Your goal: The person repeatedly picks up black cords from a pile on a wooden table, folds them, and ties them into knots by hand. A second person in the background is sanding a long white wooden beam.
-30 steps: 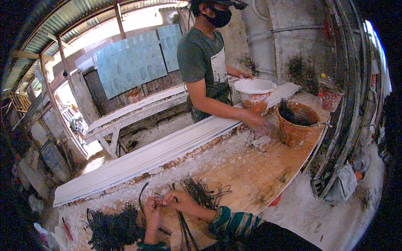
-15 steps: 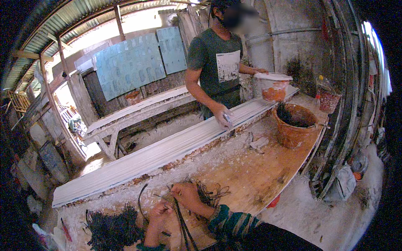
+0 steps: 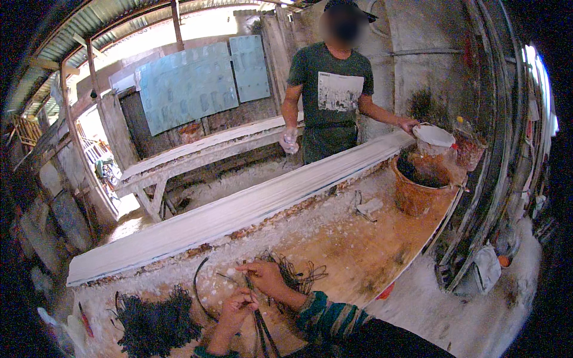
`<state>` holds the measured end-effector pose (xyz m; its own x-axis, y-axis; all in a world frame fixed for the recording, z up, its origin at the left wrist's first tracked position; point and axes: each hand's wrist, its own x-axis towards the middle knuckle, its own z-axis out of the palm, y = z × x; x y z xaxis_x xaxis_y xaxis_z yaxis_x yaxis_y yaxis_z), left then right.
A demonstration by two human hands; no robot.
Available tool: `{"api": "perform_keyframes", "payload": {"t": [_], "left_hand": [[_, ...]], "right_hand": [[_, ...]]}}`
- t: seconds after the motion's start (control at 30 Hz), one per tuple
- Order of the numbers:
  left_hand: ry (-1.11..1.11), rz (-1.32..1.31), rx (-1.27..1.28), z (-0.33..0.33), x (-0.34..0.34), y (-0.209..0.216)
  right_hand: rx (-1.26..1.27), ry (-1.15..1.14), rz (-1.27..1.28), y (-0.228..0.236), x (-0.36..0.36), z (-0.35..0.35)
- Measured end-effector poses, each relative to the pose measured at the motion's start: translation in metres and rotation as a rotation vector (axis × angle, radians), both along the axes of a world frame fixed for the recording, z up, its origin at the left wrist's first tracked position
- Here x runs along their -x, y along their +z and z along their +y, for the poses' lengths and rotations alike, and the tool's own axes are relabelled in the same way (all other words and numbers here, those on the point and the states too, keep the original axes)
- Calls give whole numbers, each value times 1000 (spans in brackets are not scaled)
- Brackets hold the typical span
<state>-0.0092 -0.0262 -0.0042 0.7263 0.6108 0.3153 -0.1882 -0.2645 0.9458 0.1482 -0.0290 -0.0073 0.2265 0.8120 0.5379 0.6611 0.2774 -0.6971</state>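
Observation:
My right hand (image 3: 267, 278) is closed at the upper end of some long black strips (image 3: 261, 335), its fingers pinched together. Just below it, my left hand (image 3: 239, 304) is also closed, fingertips against the same strips, which hang down toward my lap. A thin dark strand end pokes out left of my right hand. To the left of my hands lies a thick pile of short black strips (image 3: 158, 322). A single curved black strip (image 3: 202, 289) rests between pile and hands. Behind my right hand is a loose tangle of thin black strands (image 3: 298, 275).
A long white plastered strip (image 3: 239, 212) runs along the board's far side. Across it stands a co-worker (image 3: 329, 101), tilting a white-rimmed tub (image 3: 434, 136) over an orange bucket (image 3: 416, 197). A red-handled tool (image 3: 85, 320) lies at the left edge.
The co-worker has straightened, lifted one hand off the white strip, and moved the tub right, tipping it over the bucket. My left hand has risen slightly toward my right.

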Motion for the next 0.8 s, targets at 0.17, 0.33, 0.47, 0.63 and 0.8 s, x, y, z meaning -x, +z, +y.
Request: {"api": "perform_keyframes", "payload": {"t": [0.17, 0.33, 0.47, 0.63, 0.8], "left_hand": [[-8, 131, -85, -1, 1, 5], [101, 154, -203, -3, 1, 8], [274, 80, -87, 32, 11, -21], [554, -77, 59, 26, 14, 14], [621, -108, 220, 44, 25, 4]], "right_hand": [[46, -53, 22, -17, -5, 11], [119, -67, 176, -14, -4, 13], [-35, -129, 137, -3, 0, 8], [-204, -135, -77, -14, -10, 14], [-54, -37, 13, 6, 5, -2]]}}
